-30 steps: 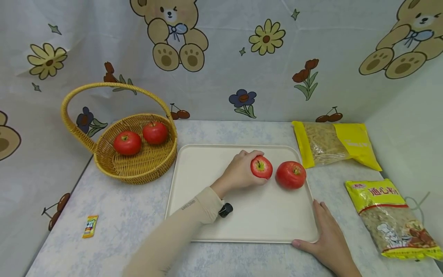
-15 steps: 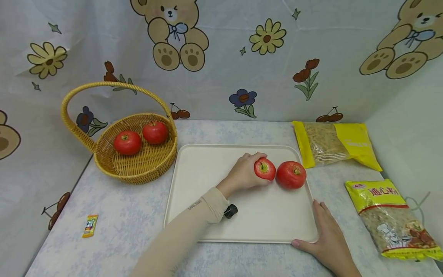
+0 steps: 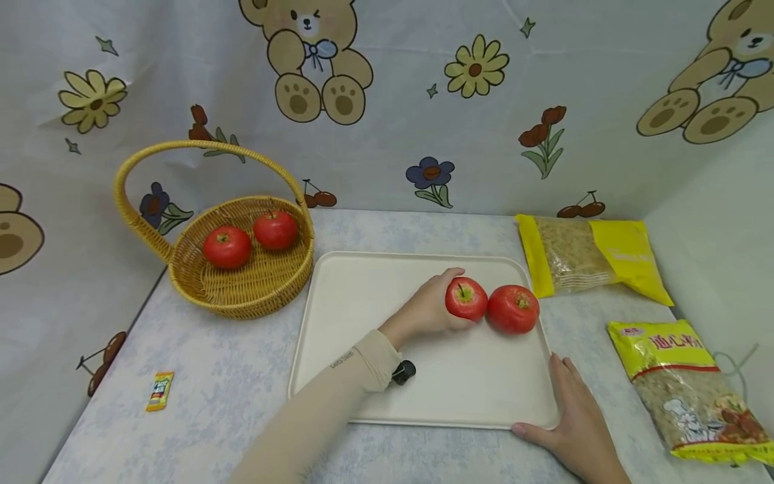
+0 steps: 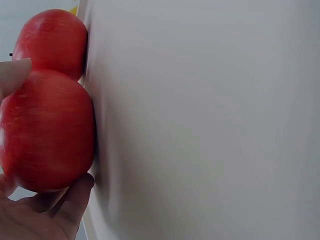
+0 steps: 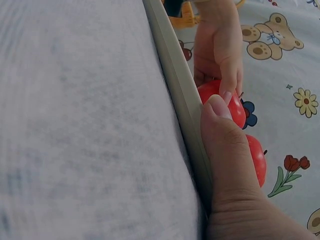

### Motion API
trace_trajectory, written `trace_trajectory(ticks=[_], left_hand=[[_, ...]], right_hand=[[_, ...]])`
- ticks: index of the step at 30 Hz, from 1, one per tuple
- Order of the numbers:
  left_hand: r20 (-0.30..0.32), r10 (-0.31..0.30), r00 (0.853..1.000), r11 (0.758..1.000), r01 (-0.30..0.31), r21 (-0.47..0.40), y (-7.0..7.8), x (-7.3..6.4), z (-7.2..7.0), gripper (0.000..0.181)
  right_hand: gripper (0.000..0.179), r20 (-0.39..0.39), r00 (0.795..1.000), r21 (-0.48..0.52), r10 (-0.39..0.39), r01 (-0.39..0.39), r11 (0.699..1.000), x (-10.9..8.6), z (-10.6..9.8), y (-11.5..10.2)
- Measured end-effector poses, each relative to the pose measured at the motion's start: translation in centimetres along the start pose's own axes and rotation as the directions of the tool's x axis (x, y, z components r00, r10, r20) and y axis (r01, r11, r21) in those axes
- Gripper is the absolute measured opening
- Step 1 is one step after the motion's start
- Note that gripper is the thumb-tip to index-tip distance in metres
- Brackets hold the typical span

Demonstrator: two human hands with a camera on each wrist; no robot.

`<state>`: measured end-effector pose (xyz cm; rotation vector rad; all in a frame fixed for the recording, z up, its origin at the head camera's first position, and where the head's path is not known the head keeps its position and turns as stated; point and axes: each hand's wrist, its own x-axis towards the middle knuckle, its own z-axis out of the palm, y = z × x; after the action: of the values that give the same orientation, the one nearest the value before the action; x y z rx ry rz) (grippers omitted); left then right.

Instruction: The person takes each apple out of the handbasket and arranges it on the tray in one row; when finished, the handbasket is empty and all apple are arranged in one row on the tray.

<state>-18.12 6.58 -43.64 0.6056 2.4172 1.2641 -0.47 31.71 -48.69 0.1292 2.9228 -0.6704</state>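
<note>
My left hand (image 3: 428, 306) grips a red apple (image 3: 467, 300) from its left side, thumb and fingers curled round it, on the cream tray (image 3: 478, 383). Right beside it sits a second red apple (image 3: 513, 310); the two appear to touch. In the left wrist view the held apple (image 4: 47, 132) fills the space between the fingers and seems to rest on the tray. At the tray's near right corner my right hand (image 3: 577, 420) lies with fingers straight along the side. Its thumb (image 5: 227, 155) touches the near rim in the right wrist view.
A wicker basket (image 3: 242, 306) with a tall handle holds two red apples (image 3: 227, 247) at the back left. A small yellow packet (image 3: 160, 391) lies in front of it. Two yellow bags of dry food, one behind (image 3: 592, 255) and one nearer (image 3: 689, 390), lie right of the tray.
My left hand has shifted the held apple slightly right, up against the second apple. The right hand stays at the tray corner. The head view has tilted a little.
</note>
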Motion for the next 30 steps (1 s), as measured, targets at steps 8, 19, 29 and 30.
trace_trajectory(ticks=[8,19,29,30], left_hand=[[0.018,0.003,1.0,1.0,-0.004,0.008,-0.1,-0.2,-0.3,0.088],[-0.109,0.048,0.993,0.997,-0.041,0.062,0.7,-4.2,-5.1,0.089],[-0.391,0.076,0.917,0.993,-0.035,0.112,-1.1,-12.2,-14.0,0.075],[-0.431,0.069,0.9,0.992,-0.018,0.122,-1.6,-12.9,-15.0,0.074]], right_hand=[[0.149,0.032,0.999,0.001,0.014,-0.014,1.0,0.2,0.0,0.1],[0.148,0.043,0.999,0.006,0.012,-0.012,1.0,0.1,-0.1,0.2],[0.151,0.122,0.989,-0.038,0.086,-0.082,0.996,0.7,-0.1,0.2],[0.151,0.125,0.988,-0.041,0.089,-0.085,0.996,0.8,-0.1,0.2]])
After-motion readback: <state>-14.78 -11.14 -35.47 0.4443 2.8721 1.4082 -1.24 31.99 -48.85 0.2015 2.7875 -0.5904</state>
